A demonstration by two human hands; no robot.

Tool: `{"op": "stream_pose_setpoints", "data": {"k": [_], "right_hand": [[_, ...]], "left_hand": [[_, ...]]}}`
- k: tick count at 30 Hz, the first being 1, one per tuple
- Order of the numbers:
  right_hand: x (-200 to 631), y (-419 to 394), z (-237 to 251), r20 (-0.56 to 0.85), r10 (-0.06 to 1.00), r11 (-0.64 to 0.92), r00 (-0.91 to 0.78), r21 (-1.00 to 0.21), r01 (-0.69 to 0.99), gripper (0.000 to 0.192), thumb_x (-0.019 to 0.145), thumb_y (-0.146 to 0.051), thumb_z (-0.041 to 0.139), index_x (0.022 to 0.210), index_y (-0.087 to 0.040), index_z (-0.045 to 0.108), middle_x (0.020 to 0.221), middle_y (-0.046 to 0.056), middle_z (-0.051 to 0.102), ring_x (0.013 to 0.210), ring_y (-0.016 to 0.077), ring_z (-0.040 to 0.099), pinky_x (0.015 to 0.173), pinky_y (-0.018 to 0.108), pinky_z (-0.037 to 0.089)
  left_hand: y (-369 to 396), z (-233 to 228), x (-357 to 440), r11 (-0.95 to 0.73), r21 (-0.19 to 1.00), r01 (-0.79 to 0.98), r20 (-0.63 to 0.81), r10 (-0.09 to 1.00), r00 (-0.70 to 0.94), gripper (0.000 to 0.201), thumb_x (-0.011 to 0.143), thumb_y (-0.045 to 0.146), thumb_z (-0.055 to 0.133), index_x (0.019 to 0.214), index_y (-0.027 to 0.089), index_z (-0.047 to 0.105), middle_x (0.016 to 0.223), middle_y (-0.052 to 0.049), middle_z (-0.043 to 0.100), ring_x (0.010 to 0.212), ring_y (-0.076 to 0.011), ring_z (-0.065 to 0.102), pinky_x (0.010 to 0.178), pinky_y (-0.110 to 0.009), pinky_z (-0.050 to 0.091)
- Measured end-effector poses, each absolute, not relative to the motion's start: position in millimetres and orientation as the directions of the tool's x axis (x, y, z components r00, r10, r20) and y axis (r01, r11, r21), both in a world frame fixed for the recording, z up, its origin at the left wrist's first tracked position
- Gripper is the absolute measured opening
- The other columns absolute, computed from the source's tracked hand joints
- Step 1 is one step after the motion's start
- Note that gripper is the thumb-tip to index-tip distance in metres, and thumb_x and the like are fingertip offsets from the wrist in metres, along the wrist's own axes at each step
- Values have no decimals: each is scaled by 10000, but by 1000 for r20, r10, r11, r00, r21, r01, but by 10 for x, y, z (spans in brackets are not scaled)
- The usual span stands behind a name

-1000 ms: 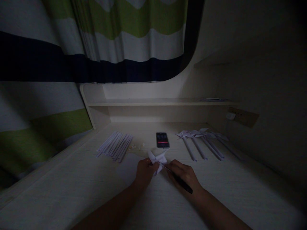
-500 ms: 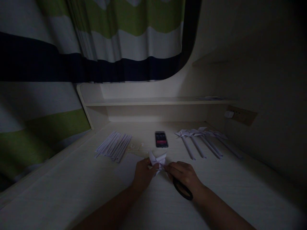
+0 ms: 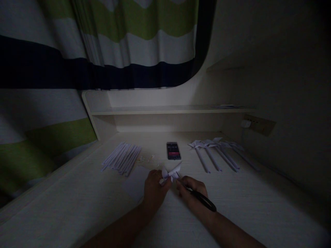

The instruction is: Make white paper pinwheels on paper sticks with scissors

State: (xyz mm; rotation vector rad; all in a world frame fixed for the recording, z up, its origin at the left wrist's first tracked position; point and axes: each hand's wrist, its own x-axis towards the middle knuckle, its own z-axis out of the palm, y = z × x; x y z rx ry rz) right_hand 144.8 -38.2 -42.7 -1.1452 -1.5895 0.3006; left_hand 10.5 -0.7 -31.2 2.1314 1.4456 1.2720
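In dim light my left hand [image 3: 155,187] pinches a small folded white paper pinwheel [image 3: 171,173] just above the pale desk [image 3: 77,206]. My right hand [image 3: 192,194] grips black-handled scissors [image 3: 200,198], whose blades point up-left and touch the pinwheel's right side. The two hands sit close together at the middle of the desk.
A bundle of rolled white paper sticks [image 3: 122,157] lies at the left. Several finished pinwheels on sticks [image 3: 217,153] lie at the right. A dark phone [image 3: 173,151] rests behind my hands, small scraps [image 3: 146,159] beside it. A shelf [image 3: 165,110], striped curtain [image 3: 116,44] and wall socket [image 3: 254,123] stand behind.
My right hand has turned the scissors so the handle swings out to the right and the blades meet the pinwheel. My left hand has shifted the pinwheel slightly up.
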Motion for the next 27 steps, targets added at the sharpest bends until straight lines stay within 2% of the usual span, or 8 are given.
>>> {"op": "stream_pose_setpoints", "data": {"k": [4,8,13,16,19,21,24,27], "right_hand": [[1586,-299,-435,792,566,738,-227,-364,569,144,784,-155,439,691,-154,549,577,17,570,502,97,533,486,190,424],[1739,-237,-392,785,349,825,-513,3,565,115,780,-106,438,806,-127,548,655,59,601,550,126,541,507,231,434],[1804,-206,-378,742,288,828,-606,125,547,125,797,-120,439,869,-110,541,656,63,604,551,135,539,503,245,437],[1775,-190,-433,787,286,839,-546,69,539,130,785,-119,450,874,-112,544,668,73,616,557,137,556,508,241,451],[1696,-206,-497,854,340,854,-393,-106,509,136,763,-108,466,863,-127,556,679,68,631,591,128,584,545,219,468],[1621,-246,-511,836,498,794,-230,-333,509,110,761,-143,481,809,-147,580,627,35,624,535,108,576,508,193,456],[1504,-336,-453,647,762,564,17,-676,474,198,763,-248,500,605,-167,587,480,-14,572,420,90,528,418,175,413],[1419,-409,-353,494,861,418,120,-822,387,321,760,-309,498,475,-171,546,472,-4,575,450,104,548,452,187,431]], "left_hand": [[-1,-281,94,-471,563,679,501,848,173,91,650,201,533,654,169,618,665,-20,611,723,-161,551,653,-253,413],[2,-245,87,-424,538,729,422,884,203,97,648,221,541,611,163,610,617,-10,588,678,-148,539,617,-233,390],[-21,-199,92,-400,521,754,352,905,237,122,659,227,529,624,158,624,621,-13,593,657,-141,534,595,-226,367],[-28,-200,89,-387,541,747,356,910,214,122,663,224,528,639,153,624,642,-17,600,650,-134,536,600,-223,370],[-33,-215,88,-380,549,745,378,907,185,121,664,221,529,649,147,624,652,-26,600,662,-137,539,615,-227,383],[-37,-226,93,-386,549,741,408,898,166,117,666,217,527,660,150,624,653,-24,598,672,-139,539,625,-231,391],[-44,-244,102,-418,555,720,476,869,137,105,663,204,527,663,157,621,652,-18,597,685,-141,538,634,-236,403],[-48,-255,106,-476,544,691,545,826,140,96,664,191,527,662,155,617,651,-19,600,687,-145,534,646,-245,411]]}}
